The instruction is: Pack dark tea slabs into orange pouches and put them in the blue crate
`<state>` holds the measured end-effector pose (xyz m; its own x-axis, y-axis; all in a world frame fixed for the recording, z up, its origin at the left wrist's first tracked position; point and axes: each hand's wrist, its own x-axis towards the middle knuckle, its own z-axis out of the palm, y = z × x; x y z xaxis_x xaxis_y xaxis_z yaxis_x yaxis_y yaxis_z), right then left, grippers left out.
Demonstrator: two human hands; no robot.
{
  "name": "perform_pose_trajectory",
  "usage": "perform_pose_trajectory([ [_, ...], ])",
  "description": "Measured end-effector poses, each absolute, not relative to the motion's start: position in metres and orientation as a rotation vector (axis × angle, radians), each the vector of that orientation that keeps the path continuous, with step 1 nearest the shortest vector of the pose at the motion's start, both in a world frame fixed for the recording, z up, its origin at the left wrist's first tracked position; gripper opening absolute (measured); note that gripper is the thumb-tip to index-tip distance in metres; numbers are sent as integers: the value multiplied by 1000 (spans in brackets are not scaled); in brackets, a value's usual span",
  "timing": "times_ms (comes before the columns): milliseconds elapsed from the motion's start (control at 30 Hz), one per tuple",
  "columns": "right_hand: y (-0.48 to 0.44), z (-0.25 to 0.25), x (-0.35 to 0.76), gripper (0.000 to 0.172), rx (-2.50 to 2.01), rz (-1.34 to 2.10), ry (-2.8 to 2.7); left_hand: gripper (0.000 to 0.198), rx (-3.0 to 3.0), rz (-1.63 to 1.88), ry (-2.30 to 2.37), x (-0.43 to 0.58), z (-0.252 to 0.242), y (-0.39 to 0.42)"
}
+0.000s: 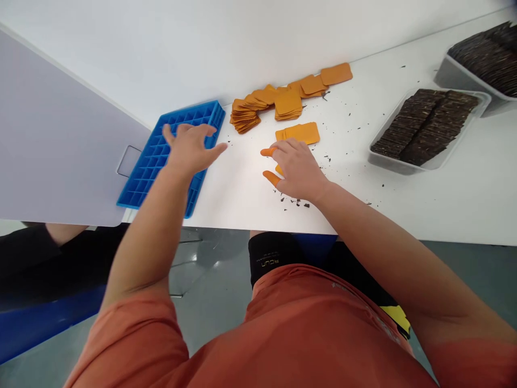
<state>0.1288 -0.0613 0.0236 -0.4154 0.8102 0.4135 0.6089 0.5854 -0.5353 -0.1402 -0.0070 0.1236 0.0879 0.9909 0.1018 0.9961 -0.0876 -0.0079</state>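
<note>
My left hand (189, 148) hovers over the blue compartment tray (161, 144), fingers spread and holding nothing visible. Orange covers sit on the thumb and forefinger of my right hand (297, 168), whose two tips are apart. Partly hidden beneath that hand, a bit of orange (279, 170) shows, perhaps another packet. Just beyond it lies a small overlapping group of flat orange packets (302, 132) on the white table (238, 183). Farther back, a fanned row of orange packets (246, 110) leads to a short stack (288, 103) and more packets (336, 74) along the wall.
To the right, a clear plastic tub (440, 159) holds dark brown thin slabs (428, 126) in rows. A second tub (460, 81) of similar slabs stands behind it. Dark crumbs (307, 205) dot the tabletop. A pale panel (60, 134) borders the left, with a person's dark sleeve (28, 253) below.
</note>
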Motion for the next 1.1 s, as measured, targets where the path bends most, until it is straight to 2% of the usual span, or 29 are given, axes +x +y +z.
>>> perform_pose_trajectory([
  [100, -61, 22, 128, 39, -1148, 396, -2159, 78, -2273, -389, -2074, -103, 70, 34],
  [200, -59, 22, 128, 39, -1163, 410, -2155, 78, -2164, -628, -2117, -81, 25, 72],
  [367, -60, 23, 127, 36, -1165, 447, -2145, 86, -1997, -949, -2179, -85, 1, 111],
  [600, -68, 25, 123, 25, -1102, 455, -2171, 53, -2003, -1043, -2238, -101, -7, 123],
  [700, -66, 23, 124, 19, -1118, 482, -2150, 30, -1910, -1086, -2288, -103, -7, 121],
  [800, -62, 20, 126, 21, -1144, 504, -2117, 14, -1920, -1114, -2302, -104, -3, 117],
  [867, -59, 17, 126, 25, -1159, 506, -2107, 23, -1914, -1113, -2303, -102, 1, 111],
  [967, -55, 13, 126, 27, -1195, 466, -2053, 50, -1912, -1122, -2211, -86, 8, 95],
  [1100, -52, 14, 125, 40, -1276, 373, -1920, 68, -2352, -981, -1905, -43, 12, 69],
])
